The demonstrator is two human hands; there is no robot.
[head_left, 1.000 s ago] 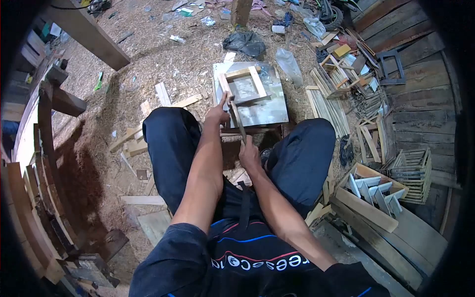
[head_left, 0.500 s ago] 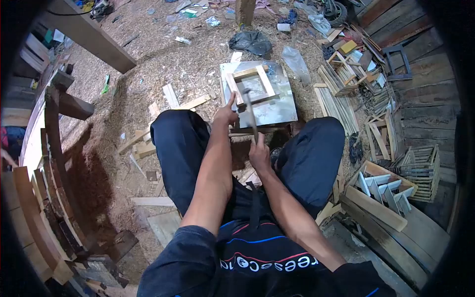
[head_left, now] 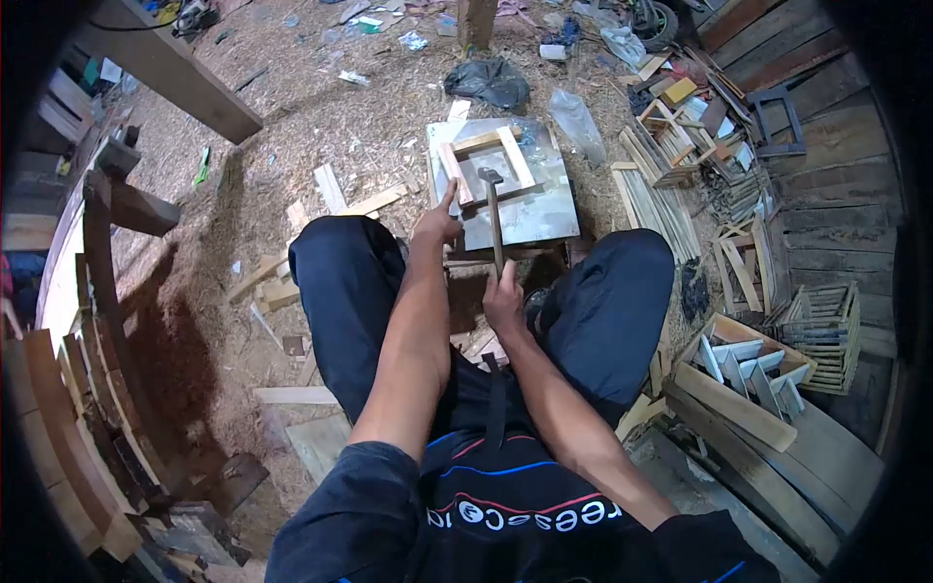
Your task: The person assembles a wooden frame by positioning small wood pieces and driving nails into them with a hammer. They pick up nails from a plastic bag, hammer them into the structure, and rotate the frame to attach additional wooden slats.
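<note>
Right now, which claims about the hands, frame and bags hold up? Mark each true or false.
1. The right hand grips the hammer. True.
2. The wooden frame stands upright. False: it lies flat.
3. The left hand is at the wooden frame's left side. True.
4. The black bag lies on the worktop. False: it is on the floor beyond.

Pale tan wooden frame [head_left: 516, 157], silvery-grey tabletop [head_left: 530, 219], navy trousers [head_left: 335, 291], black shirt [head_left: 486, 544] with blue and red lines, seemingly white lettering [head_left: 544, 516].
</note>
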